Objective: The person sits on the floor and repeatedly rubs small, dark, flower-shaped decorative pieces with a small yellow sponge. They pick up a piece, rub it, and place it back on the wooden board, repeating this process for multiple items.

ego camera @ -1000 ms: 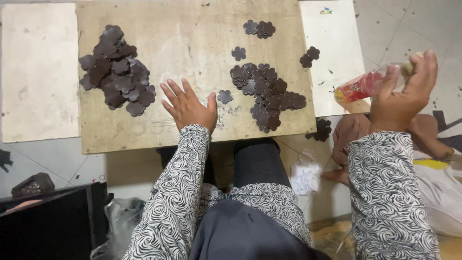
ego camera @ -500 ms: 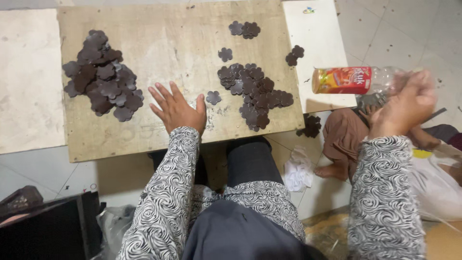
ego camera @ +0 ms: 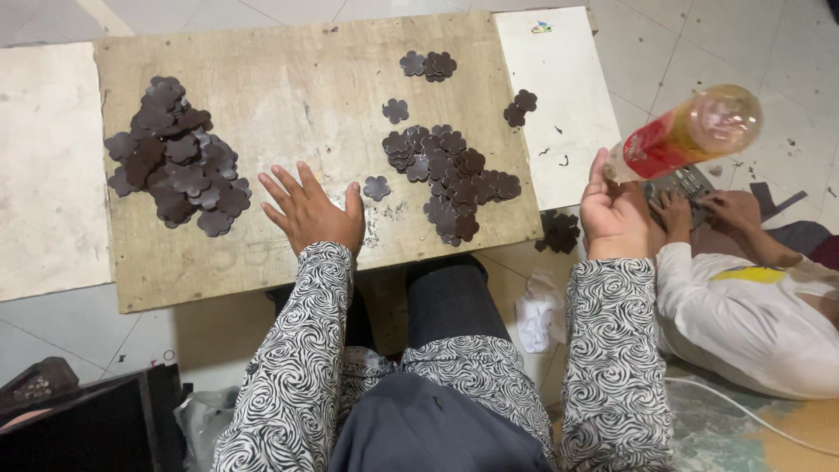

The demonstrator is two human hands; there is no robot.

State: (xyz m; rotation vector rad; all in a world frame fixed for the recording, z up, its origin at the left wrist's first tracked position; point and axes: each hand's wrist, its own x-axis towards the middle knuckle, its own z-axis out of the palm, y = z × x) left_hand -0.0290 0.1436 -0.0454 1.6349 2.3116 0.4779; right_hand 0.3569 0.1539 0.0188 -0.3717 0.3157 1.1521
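My left hand (ego camera: 313, 210) lies flat, fingers spread, on a worn wooden board (ego camera: 288, 79), holding nothing. One dark brown flower-shaped leather piece (ego camera: 377, 187) sits just right of its thumb. A large heap of such pieces (ego camera: 177, 164) lies at the board's left, and a second heap (ego camera: 446, 179) at its right. My right hand (ego camera: 614, 215) is raised off the board's right edge, gripping a clear plastic bottle (ego camera: 683, 135) with a red label, tilted so its bottom points toward the camera.
White boards flank the wooden one on the left (ego camera: 44, 166) and the right (ego camera: 555, 96). More pieces (ego camera: 560, 232) lie on the tiled floor. Another person in a white shirt (ego camera: 743, 306) sits at right, hands on a dark device (ego camera: 690, 188). Black box (ego camera: 79, 428) at lower left.
My right hand has brought the bottle lower and closer, turning it from sideways so its bottom faces the camera. My left hand stays flat on the board.
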